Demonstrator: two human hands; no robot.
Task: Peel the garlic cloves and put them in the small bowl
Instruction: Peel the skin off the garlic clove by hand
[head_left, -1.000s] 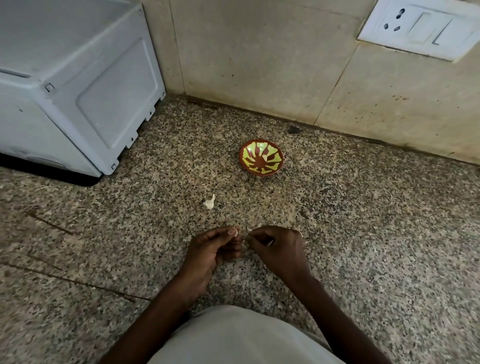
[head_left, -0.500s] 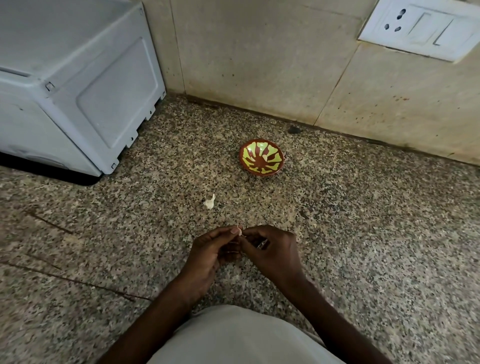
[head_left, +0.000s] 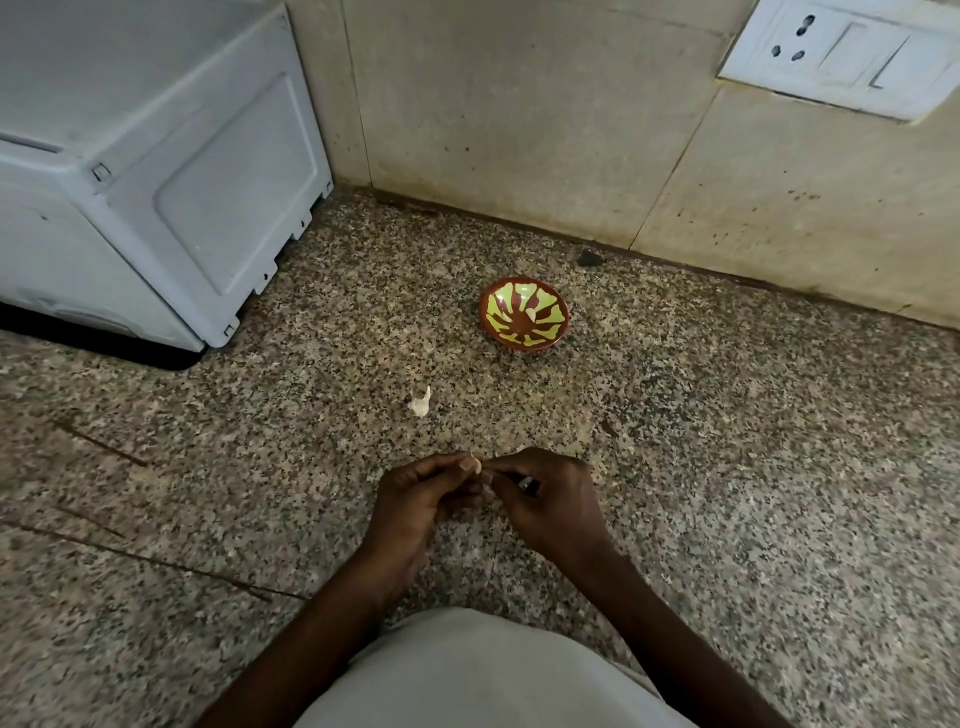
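A small brown bowl (head_left: 523, 315) with a yellow-green pattern stands on the speckled granite counter (head_left: 727, 467), a little ahead of my hands. A pale piece, maybe a peeled clove, lies inside the bowl. My left hand (head_left: 415, 499) and my right hand (head_left: 545, 499) meet fingertip to fingertip low in the middle of the view, pinching a small garlic clove (head_left: 478, 465) between them. Only a pale sliver of the clove shows. A loose garlic clove (head_left: 421, 404) with its papery tip lies on the counter between my hands and the bowl.
A grey-white appliance (head_left: 156, 156) fills the left back corner. The tiled wall (head_left: 519, 130) runs behind the bowl, with a white switch and socket plate (head_left: 852, 52) at top right. Thin brown stalks (head_left: 98, 441) lie on the counter at the left.
My two hands, slightly apart a second ago, have come together, and the fingers now pinch the clove from both sides.
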